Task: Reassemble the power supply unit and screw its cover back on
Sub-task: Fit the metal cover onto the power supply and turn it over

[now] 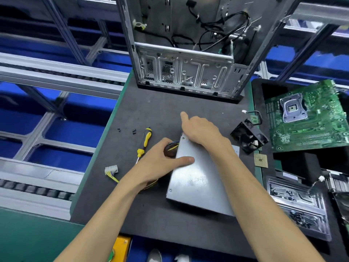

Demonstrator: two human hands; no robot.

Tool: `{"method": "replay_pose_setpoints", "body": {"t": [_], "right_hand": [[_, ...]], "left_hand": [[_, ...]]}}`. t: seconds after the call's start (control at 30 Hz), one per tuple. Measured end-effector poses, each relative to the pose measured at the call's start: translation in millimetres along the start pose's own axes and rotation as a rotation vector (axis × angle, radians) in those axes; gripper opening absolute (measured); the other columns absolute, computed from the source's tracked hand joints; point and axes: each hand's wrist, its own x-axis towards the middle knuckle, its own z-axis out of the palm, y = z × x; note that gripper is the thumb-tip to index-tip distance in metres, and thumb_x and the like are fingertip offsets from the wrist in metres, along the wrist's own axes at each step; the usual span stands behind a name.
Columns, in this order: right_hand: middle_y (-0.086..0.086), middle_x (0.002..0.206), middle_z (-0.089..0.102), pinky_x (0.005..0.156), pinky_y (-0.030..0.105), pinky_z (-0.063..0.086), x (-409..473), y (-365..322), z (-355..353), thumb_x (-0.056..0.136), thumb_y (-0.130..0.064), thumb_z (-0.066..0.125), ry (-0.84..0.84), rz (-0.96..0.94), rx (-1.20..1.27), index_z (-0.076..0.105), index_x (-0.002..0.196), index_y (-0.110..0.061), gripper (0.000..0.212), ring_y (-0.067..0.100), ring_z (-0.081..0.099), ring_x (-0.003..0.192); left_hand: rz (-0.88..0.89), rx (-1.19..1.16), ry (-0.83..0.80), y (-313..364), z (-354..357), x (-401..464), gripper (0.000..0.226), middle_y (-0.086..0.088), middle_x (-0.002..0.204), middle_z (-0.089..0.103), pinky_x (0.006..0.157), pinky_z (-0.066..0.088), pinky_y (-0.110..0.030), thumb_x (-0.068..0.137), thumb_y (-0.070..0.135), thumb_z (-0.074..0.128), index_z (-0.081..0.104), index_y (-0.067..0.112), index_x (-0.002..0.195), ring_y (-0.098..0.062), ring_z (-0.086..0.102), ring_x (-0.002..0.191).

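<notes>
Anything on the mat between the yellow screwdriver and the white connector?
Head view: only bare dark mat between the yellow-handled screwdriver and the white plastic connector with yellow wires.

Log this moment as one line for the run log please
stage: cover seated on power supply unit | left hand grips its wire side, thumb on cover | right hand rests on far end | screwdriver unused on mat

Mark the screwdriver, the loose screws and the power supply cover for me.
screwdriver (147, 139): head view, on its yellow handle.
loose screws (134, 131): head view, on the black screw left of the handle.
power supply cover (194, 178): head view, on its bare grey top.
</notes>
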Motion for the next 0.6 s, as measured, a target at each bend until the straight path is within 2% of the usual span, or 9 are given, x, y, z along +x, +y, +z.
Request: {"method": "replay_pose_setpoints", "body": {"t": [0.07, 0.17, 0.23, 0.3, 0.37, 0.43, 0.47, 0.53, 0.6], "right_hand": [[0.018, 0.154, 0.047, 0.11, 0.047, 0.034, -1.8, 4.8, -2.6, 0.106, -0.057, 0.01, -0.095, -0.013, -0.061, 0.049, 0.147, -0.007, 0.076, 0.036, 0.046, 0.138], [0.011, 0.163, 0.038, 0.114, 0.044, 0.027, -5.7, 9.9, -12.0, 0.104, -0.063, 0.009, -0.238, -0.068, -0.075, 0.044, 0.154, -0.013, 0.079, 0.029, 0.041, 0.144], [0.008, 0.158, 0.046, 0.114, 0.043, 0.031, -8.8, 12.4, -18.4, 0.099, -0.071, 0.01, -0.314, -0.08, -0.023, 0.05, 0.15, -0.018, 0.083, 0.027, 0.052, 0.129], [0.01, 0.142, 0.06, 0.114, 0.046, 0.037, -13.4, 14.0, -21.6, 0.096, -0.075, 0.011, -0.35, -0.092, 0.032, 0.058, 0.142, -0.016, 0.089, 0.026, 0.059, 0.108], [0.009, 0.137, 0.062, 0.113, 0.047, 0.039, -17.8, 15.9, -22.8, 0.096, -0.075, 0.012, -0.325, -0.118, 0.057, 0.06, 0.139, -0.014, 0.09, 0.025, 0.061, 0.111], [0.008, 0.14, 0.062, 0.114, 0.048, 0.038, -22.9, 16.2, -23.9, 0.094, -0.079, 0.013, -0.314, -0.148, 0.062, 0.062, 0.138, -0.015, 0.092, 0.026, 0.061, 0.121], [0.006, 0.134, 0.066, 0.111, 0.047, 0.04, -25.5, 16.4, -24.9, 0.091, -0.082, 0.013, -0.326, -0.164, 0.063, 0.067, 0.131, -0.017, 0.094, 0.025, 0.064, 0.118], [-0.002, 0.102, 0.078, 0.097, 0.041, 0.048, -30.7, 16.3, -27.4, 0.085, -0.09, 0.015, -0.355, -0.196, 0.069, 0.08, 0.097, -0.023, 0.095, 0.017, 0.073, 0.093], [-0.008, 0.072, 0.074, 0.082, 0.037, 0.049, -34.9, 14.8, -28.6, 0.078, -0.097, 0.016, -0.364, -0.219, 0.048, 0.074, 0.063, -0.024, 0.095, 0.014, 0.069, 0.07]], "left_hand": [[0.005, -0.019, -0.002, -0.6, -0.2, -3.7, 0.067, 0.008, 0.1, 0.078, 0.096, 0.055, -0.047, 0.058, 0.052, 0.092, 0.06, 0.025, 0.11, -0.015, 0.074, 0.098], [0.057, -0.083, -0.013, -0.6, 2.6, -10.0, 0.066, 0.002, 0.102, 0.077, 0.094, 0.056, -0.054, 0.06, 0.044, 0.093, 0.058, 0.018, 0.11, -0.021, 0.075, 0.097], [0.088, -0.119, -0.025, 1.3, 6.9, -12.4, 0.067, 0.0, 0.103, 0.077, 0.091, 0.058, -0.053, 0.062, 0.038, 0.094, 0.054, 0.014, 0.109, -0.022, 0.075, 0.096], [0.098, -0.173, -0.032, 2.4, 10.7, -12.6, 0.07, -0.005, 0.103, 0.076, 0.086, 0.06, -0.049, 0.061, 0.034, 0.095, 0.05, 0.01, 0.109, -0.026, 0.075, 0.095], [0.084, -0.217, -0.021, 6.2, 14.6, -11.2, 0.075, -0.012, 0.099, 0.075, 0.074, 0.058, -0.04, 0.058, 0.037, 0.095, 0.049, 0.008, 0.11, -0.026, 0.075, 0.088], [0.013, -0.284, 0.013, 12.7, 16.6, -9.0, 0.079, -0.014, 0.094, 0.076, 0.072, 0.052, -0.034, 0.055, 0.048, 0.092, 0.053, 0.009, 0.112, -0.021, 0.073, 0.082], [-0.025, -0.312, 0.005, 15.4, 16.4, -7.5, 0.077, -0.01, 0.092, 0.078, 0.075, 0.053, -0.032, 0.056, 0.052, 0.09, 0.058, 0.011, 0.113, -0.019, 0.074, 0.083], [-0.038, -0.331, -0.075, 16.7, 15.8, -4.0, 0.057, -0.007, 0.097, 0.079, 0.084, 0.052, -0.034, 0.066, 0.052, 0.085, 0.072, 0.013, 0.105, -0.019, 0.074, 0.087], [-0.044, -0.363, -0.084, 14.6, 18.9, -4.1, 0.039, -0.009, 0.098, 0.079, 0.085, 0.051, -0.035, 0.068, 0.048, 0.082, 0.079, 0.017, 0.092, -0.02, 0.074, 0.086]]}}
